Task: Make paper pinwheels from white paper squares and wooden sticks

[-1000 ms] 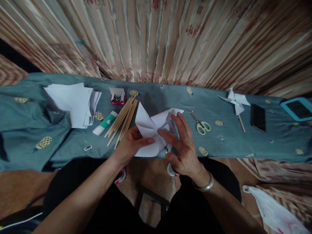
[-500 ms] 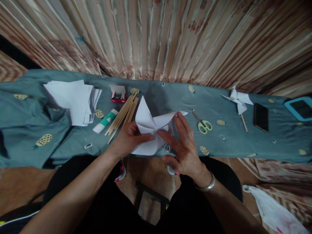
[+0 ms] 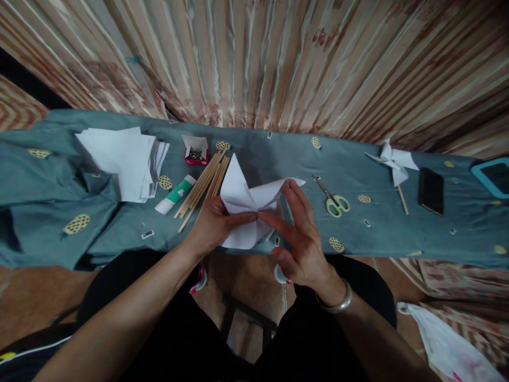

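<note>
On the cloth-covered tabletop point(image 3: 397, 233), the paper stack point(image 3: 127, 164) lies left of the wooden sticks point(image 3: 201, 188), out of the working space. The folded paper point(image 3: 238, 192) is just right of the sticks; the left hand point(image 3: 209, 225) pinches it, thumb at its centre, seemingly holding corners down. The right hand point(image 3: 304, 241), fingers spread, touches that centre, likely steadying it. Scissors point(image 3: 328, 196) rest farther right of the sticks; the small box point(image 3: 196, 161), lid raised probably for easy access, stands beside their far end.
</note>
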Demonstrator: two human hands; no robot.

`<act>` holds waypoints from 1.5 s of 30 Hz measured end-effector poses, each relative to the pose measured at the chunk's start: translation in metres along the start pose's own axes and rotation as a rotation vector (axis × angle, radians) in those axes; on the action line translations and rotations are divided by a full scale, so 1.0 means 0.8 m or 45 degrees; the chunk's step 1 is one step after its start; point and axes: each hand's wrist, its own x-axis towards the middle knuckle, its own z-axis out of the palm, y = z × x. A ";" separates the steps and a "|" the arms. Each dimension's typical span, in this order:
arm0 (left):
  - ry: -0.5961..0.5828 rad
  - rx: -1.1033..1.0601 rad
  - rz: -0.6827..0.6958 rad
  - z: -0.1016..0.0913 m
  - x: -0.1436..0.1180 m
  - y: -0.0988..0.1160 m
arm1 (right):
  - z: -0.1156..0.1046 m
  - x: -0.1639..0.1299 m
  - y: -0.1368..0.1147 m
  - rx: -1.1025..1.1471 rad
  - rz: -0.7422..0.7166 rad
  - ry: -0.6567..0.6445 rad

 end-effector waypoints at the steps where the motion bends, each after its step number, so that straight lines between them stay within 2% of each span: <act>1: 0.002 -0.022 -0.009 0.000 0.000 -0.001 | 0.000 0.000 0.000 0.003 0.002 0.000; 8: 0.014 -0.158 -0.076 0.001 -0.001 -0.007 | 0.001 -0.001 -0.001 -0.046 -0.034 0.021; 12: 0.065 -0.232 -0.090 0.007 0.001 -0.009 | 0.001 0.001 -0.004 -0.082 -0.052 0.033; 15: 0.133 -0.267 -0.092 0.009 0.003 -0.012 | -0.005 0.004 -0.009 -0.078 -0.014 0.101; 18: 0.205 -0.282 -0.116 0.008 0.007 -0.013 | -0.010 0.005 -0.010 -0.071 0.132 0.197; 21: 0.202 -0.296 -0.100 0.005 0.010 -0.015 | -0.007 0.005 -0.001 0.007 0.397 0.230; 24: 0.151 -0.284 -0.063 0.006 0.009 -0.017 | 0.003 0.007 0.013 0.337 0.673 0.199; 28: 0.096 -0.260 -0.045 0.011 0.005 -0.022 | 0.020 0.012 0.027 0.882 0.841 0.160; 32: 0.051 -0.228 -0.042 0.013 0.004 -0.028 | 0.029 0.015 0.026 1.110 1.015 0.224; 38: -0.002 -0.182 -0.020 0.014 0.004 -0.034 | 0.027 0.020 0.023 1.161 1.142 0.163; 45: 0.042 -0.137 -0.046 0.017 0.002 -0.032 | 0.024 0.029 0.017 1.201 1.226 0.153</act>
